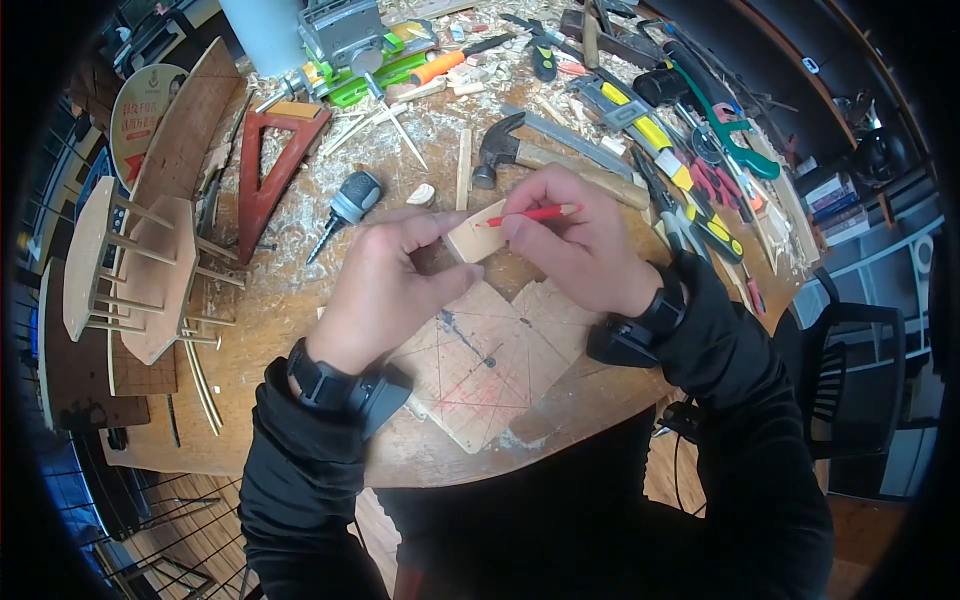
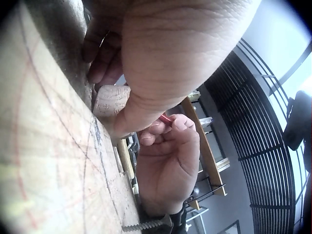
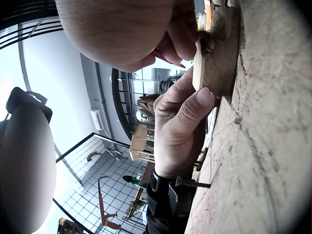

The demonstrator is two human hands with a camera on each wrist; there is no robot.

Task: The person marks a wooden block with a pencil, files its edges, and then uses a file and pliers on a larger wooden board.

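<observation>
My left hand (image 1: 375,285) grips a small wooden block (image 1: 470,243) between thumb and fingers, over the middle of the bench. In my right hand (image 1: 585,250) is a red pencil (image 1: 550,213), pinched near its point, with the tip right at the block's upper face. The right wrist view shows the left thumb pressed against the side of the block (image 3: 219,58). Under both hands lies a flat wooden board (image 1: 470,370) marked with crossing dark and red lines and a dark spot. A screw (image 3: 192,183) stands up from the board in both wrist views.
Beyond the hands lie a claw hammer (image 1: 500,150), a short tool with a drill bit (image 1: 352,200) and a red triangular frame (image 1: 280,165). A wooden model with dowels (image 1: 150,270) stands at left. A vise (image 1: 345,45), knives and shavings crowd the back.
</observation>
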